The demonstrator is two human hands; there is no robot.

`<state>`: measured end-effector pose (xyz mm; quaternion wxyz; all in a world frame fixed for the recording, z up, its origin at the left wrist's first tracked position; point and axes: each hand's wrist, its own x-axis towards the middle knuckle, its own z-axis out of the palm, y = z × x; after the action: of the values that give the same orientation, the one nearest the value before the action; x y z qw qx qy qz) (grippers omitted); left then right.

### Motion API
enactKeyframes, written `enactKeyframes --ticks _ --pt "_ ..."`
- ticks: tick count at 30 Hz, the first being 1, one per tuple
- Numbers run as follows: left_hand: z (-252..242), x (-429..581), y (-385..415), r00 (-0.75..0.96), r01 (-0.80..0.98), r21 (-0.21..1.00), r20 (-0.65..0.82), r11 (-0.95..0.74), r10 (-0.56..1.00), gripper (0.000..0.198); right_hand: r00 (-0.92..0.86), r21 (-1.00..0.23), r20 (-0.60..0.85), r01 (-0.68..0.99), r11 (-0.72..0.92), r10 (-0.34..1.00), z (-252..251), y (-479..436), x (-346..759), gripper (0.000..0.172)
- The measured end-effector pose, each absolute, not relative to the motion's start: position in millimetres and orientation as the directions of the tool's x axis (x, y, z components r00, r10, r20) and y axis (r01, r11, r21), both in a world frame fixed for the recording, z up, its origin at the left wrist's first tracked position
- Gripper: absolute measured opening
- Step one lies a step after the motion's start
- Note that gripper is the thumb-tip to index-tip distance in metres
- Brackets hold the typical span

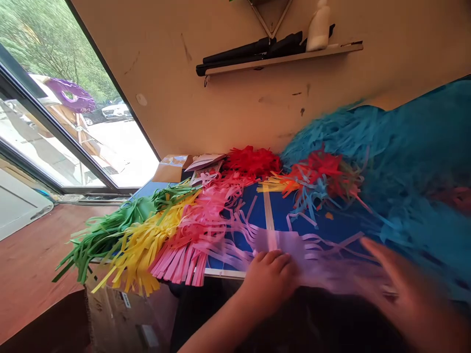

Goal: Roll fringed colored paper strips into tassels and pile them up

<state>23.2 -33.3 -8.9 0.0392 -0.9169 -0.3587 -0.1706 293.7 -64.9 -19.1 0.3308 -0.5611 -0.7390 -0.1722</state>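
My left hand (273,274) is closed on a sheet of purple fringed paper (281,241) at the table's front edge. Strips of the sheet spread out to both sides. Farther right, my right hand (399,282) is smeared by motion. Its fingers look stretched out and apart over the sheet's blurred right end, and I make out nothing held in them. Beside the purple sheet on the left lie pink fringed paper (198,230), yellow fringed paper (158,235) and green fringed paper (136,215), their strips hanging over the edge.
A large blue fringed mass (412,147) fills the right side. Red fringe (252,162) and a mixed-colour bundle (318,171) lie toward the back of the blue table (253,203). A cardboard box (121,314) stands below. The wall shelf (287,60) holds a white bottle (318,29).
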Motion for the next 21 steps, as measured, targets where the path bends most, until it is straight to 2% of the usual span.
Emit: enactKeyframes --ticks 2,4,10,16,21 --pt "-8 21 -33 0.665 0.678 0.058 0.379 -0.733 0.644 0.024 -0.403 -0.038 0.538 0.866 0.499 0.740 -15 -61 244 0.061" --pt "-8 19 -33 0.652 0.682 0.070 0.394 -0.728 0.648 0.024 -0.448 -0.018 0.462 0.858 0.513 0.765 -17 -56 207 0.053" --pt "-5 5 -31 0.670 0.681 0.048 0.362 -0.731 0.648 0.032 -0.408 -0.096 0.409 0.870 0.483 0.816 -26 -49 200 0.032" --pt "4 -22 -22 0.701 0.651 0.063 0.331 -0.756 0.631 0.018 -0.421 -0.163 0.343 0.854 0.494 0.840 -13 -46 219 0.015" --pt "6 -25 -27 0.724 0.614 0.058 0.357 -0.787 0.590 0.019 -0.431 -0.176 0.341 0.844 0.508 0.835 -7 -47 217 0.012"
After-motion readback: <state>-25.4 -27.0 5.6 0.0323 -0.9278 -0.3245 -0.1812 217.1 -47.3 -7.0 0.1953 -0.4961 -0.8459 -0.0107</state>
